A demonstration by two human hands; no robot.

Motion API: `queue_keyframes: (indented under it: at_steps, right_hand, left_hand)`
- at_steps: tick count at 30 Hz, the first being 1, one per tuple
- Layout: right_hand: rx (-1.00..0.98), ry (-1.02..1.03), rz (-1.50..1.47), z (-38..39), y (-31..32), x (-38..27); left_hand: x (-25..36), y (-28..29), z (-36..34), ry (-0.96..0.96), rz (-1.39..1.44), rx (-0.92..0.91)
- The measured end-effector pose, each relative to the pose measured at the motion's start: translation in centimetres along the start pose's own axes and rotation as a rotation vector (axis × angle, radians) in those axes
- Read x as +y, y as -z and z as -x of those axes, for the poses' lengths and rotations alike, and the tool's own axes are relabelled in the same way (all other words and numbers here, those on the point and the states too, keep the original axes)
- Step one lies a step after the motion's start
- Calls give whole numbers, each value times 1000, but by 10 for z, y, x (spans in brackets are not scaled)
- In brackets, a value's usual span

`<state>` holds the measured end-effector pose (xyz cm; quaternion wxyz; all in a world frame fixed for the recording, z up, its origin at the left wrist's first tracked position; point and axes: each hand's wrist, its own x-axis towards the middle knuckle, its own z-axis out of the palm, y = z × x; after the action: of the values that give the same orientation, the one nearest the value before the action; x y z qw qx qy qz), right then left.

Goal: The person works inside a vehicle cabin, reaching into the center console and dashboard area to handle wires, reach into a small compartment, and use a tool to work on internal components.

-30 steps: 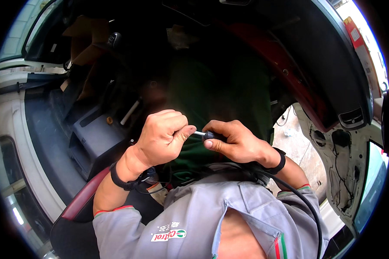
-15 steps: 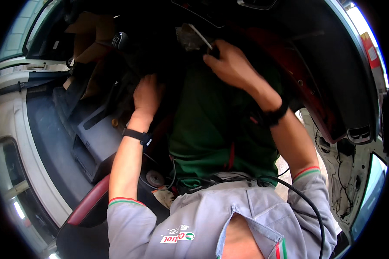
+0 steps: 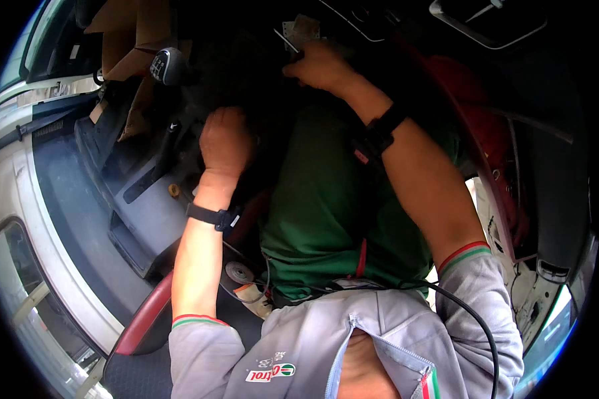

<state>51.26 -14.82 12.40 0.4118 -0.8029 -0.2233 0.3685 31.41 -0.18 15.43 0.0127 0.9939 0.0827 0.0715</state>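
My right hand (image 3: 321, 66) is closed around a screwdriver (image 3: 287, 41). Its thin metal shaft points up and to the left out of the fist, and the handle is covered by my fingers. Just beyond this hand lies a crumpled clear plastic bag (image 3: 305, 28) in the dark footwell. Lower and to the left, my left hand (image 3: 225, 143) has its fingers curled, beside the edge of the seat and the centre console. Whatever its fingers may hold is hidden in shadow.
Left of my left hand stand a gear lever (image 3: 168, 66), a handbrake lever (image 3: 170, 141) and the grey console (image 3: 154, 199). An open cardboard box (image 3: 136, 40) sits beyond. A roll of tape (image 3: 239, 272) lies by my hip. A black cable (image 3: 469, 306) crosses my right side.
My right hand, with the screwdriver, has moved up and to the left. My left hand stays in nearly the same place. The view has shifted, showing more of the right side.
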Motion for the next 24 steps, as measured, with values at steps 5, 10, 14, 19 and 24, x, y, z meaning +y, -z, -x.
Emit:
queue_keyframes:
  at_steps: [5, 10, 14, 19, 24]
  right_hand:
    - [-92, -23, -226, 3, -4, -14]
    - [-162, -159, -479, 6, -7, -20]
    - [-255, -63, -668, -18, -15, 6]
    - [-522, -228, -537, 1, 15, -11]
    - [-167, -161, -350, 13, 4, -26]
  left_hand:
    - [-8, 20, -5, 43, 224, 33]
    - [-18, 24, -5, 257, 329, -2]
    - [-20, 25, -7, 349, 385, -47]
    - [-22, 22, -3, 336, 336, -13]
    - [-13, 13, -2, 179, 250, 30]
